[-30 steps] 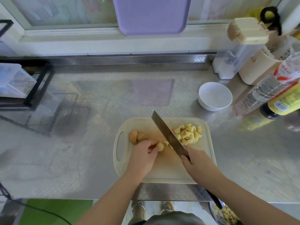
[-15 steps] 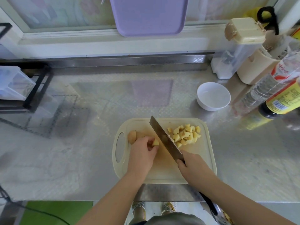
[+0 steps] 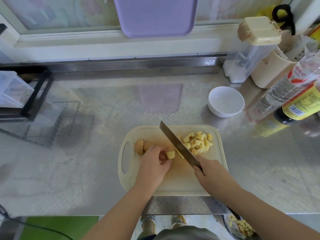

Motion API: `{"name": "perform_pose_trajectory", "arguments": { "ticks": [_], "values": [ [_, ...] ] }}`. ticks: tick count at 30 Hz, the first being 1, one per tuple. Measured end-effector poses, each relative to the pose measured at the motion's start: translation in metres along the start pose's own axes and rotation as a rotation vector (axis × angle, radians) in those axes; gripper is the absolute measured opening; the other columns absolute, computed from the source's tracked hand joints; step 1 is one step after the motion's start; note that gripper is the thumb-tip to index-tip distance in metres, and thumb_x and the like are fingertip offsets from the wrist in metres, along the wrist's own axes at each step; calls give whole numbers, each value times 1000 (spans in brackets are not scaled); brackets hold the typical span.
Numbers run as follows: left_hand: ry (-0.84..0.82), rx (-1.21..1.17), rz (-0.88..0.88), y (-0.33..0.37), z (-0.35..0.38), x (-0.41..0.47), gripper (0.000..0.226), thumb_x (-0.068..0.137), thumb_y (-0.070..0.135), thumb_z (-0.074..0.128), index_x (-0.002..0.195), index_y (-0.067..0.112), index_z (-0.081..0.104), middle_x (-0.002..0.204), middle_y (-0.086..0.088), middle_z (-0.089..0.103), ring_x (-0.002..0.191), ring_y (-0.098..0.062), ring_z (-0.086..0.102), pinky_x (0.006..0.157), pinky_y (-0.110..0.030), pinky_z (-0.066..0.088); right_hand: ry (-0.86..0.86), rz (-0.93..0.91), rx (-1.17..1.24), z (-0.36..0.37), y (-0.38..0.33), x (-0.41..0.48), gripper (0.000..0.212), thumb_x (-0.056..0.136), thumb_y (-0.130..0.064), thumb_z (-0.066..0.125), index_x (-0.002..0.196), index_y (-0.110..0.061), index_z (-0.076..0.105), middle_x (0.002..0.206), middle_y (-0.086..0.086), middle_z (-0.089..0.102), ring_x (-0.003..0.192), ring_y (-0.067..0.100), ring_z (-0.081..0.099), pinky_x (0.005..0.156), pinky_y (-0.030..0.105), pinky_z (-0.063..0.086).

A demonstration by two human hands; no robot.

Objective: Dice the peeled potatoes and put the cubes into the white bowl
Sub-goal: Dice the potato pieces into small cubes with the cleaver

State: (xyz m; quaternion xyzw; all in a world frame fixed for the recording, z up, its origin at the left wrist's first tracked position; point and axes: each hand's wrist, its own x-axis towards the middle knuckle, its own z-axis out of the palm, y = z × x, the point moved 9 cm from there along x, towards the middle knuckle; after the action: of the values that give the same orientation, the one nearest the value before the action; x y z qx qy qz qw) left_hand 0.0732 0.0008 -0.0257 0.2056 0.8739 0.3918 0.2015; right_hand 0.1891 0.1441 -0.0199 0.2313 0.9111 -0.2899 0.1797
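Cutting board [image 3: 174,186]: laid flat at the near edge of the steel counter [image 3: 86,170], its handle slot turned to 9 o'clock.
Left hand [image 3: 153,168]: placed on the board's left half. The fingers are curled, and a potato piece [image 3: 170,155] is pinched at the fingertips and held down on the board.
Knife [image 3: 178,144]: the blade is run across the board from 5 o'clock to 11 o'clock, just right of the pinched piece. Whether the edge is touching the board cannot be told.
Right hand [image 3: 210,173]: wrapped round the knife handle with the fingers closed together. The handle itself is hidden by the hand.
Potato cubes [image 3: 199,142]: heaped at the board's 1 o'clock corner, right of the blade, with a few lying against it.
Uncut potato [image 3: 139,146]: two pieces are seen at the board's 9 o'clock side, beside the slot, partly covered by the left hand.
White bowl [image 3: 226,101]: stood on the counter at 1 o'clock from the board, well apart from the cubes.
Bottles [image 3: 294,101]: seen at 3 o'clock from the bowl.
Purple tray [image 3: 155,16]: seen against the window at 12 o'clock.
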Motion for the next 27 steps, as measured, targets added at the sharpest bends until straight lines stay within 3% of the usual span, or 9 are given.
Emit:
{"name": "perform_pose_trajectory", "arguments": {
  "ticks": [4,11,14,21,27],
  "values": [
    [46,25,41,3,-2,0,14,86,23,73,98,24,67,97,10,62,85,-1,60,79,-17,52,10,-58,-72,-4,-9,-5,14,104,-32,37,99,-27,49,74,-5,57,66,16,58,66,39,55],
    [72,108,174,10,-2,0,11,85,23,73,95,21,71,96,11,62,80,-4,62,75,-30,55,3,-87,-125,0,-16,-5,14,105,-33,34,102,-29,47,73,-7,54,66,14,57,65,35,54],
    [91,114,191,11,-3,-1,10,84,22,73,94,21,70,95,12,62,81,-4,62,74,-31,55,7,-88,-139,1,-18,-6,10,105,-33,34,99,-30,42,73,-8,51,66,13,55,63,31,50],
    [95,131,227,13,-1,-2,12,82,20,75,92,20,68,96,11,63,80,-7,64,70,-34,56,-4,-55,-181,5,-18,-6,17,106,-32,33,115,-29,47,80,-7,55,74,15,61,71,32,56],
    [105,136,242,16,0,-2,14,80,17,76,91,21,68,96,11,63,80,-6,64,69,-33,55,-22,-26,-232,7,-19,-6,20,105,-26,33,122,-28,45,79,-7,50,75,18,60,68,30,51]
  ]
}}
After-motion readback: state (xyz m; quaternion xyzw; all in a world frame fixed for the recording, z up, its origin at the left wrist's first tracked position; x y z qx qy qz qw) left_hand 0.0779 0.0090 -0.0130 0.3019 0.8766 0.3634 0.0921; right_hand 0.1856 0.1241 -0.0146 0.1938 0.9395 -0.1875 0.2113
